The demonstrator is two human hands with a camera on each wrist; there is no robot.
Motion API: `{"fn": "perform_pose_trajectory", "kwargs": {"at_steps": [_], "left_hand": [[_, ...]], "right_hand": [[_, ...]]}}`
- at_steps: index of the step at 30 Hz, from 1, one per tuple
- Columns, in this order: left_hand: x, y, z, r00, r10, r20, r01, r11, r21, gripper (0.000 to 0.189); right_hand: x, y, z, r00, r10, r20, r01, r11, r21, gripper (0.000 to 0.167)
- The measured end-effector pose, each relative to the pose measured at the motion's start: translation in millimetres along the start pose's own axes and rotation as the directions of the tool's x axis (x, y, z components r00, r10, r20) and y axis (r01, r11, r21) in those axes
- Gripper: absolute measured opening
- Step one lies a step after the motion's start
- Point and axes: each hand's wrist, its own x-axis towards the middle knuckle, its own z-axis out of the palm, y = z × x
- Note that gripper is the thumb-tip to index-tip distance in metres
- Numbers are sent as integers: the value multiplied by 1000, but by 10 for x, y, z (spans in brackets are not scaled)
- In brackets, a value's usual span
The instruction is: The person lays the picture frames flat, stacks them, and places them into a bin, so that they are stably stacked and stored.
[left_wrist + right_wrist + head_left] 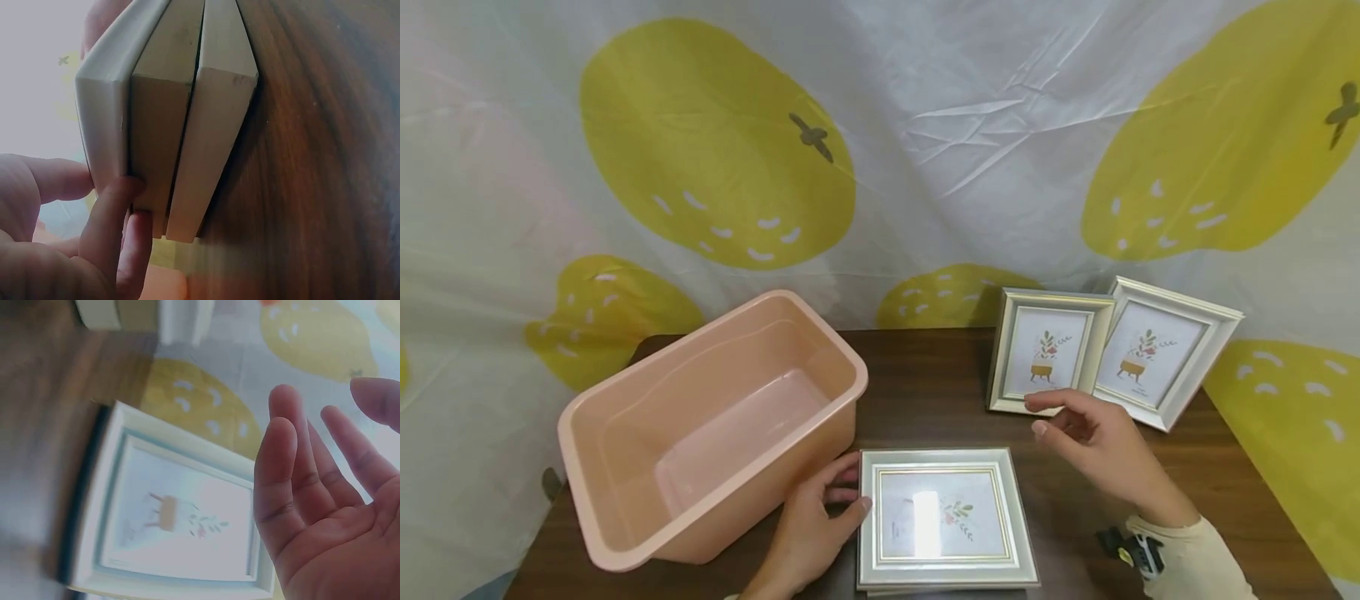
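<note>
Three picture frames lie stacked at the front of the table, the top one a silvery-white picture frame (pixel 940 575) with glare on its glass. My left hand (pixel 812 525) pinches that top frame at its left edge, thumb on the face. In the left wrist view, its fingertips (pixel 128 187) lie along the stack's side, over the lower frames (pixel 215 137). My right hand (pixel 1097 450) is off the table with loosely bent fingers, holding nothing. It is nearest to two standing picture frames, a champagne-edged one (pixel 996 367) and a tilted silver one (pixel 1206 350).
A pink plastic bin (pixel 711 517) stands at the left, its wall close to my left hand. Behind the dark wooden table (pixel 917 383) hangs a white cloth (pixel 925 50) printed with yellow lemons.
</note>
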Motion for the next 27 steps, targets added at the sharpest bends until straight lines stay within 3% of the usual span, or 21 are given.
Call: {"fn": "perform_pose_trajectory", "kwargs": {"at_steps": [9, 15, 19, 27], "left_hand": [[7, 33, 27, 1000, -20, 6, 19, 997, 70, 54], [1, 26, 34, 1000, -25, 7, 24, 996, 81, 55], [-3, 24, 37, 1000, -23, 4, 22, 996, 85, 55], [-7, 7, 49, 1000, -16, -3, 17, 997, 71, 53]], "right_hand": [[313, -43, -314, 995, -5, -102, 4, 1000, -6, 29], [535, -17, -520, 980, 7, -200, -13, 999, -32, 27], [698, 86, -636, 967, 12, -254, -25, 999, -47, 27], [856, 401, -832, 942, 122, -311, -144, 988, -47, 33]]}}
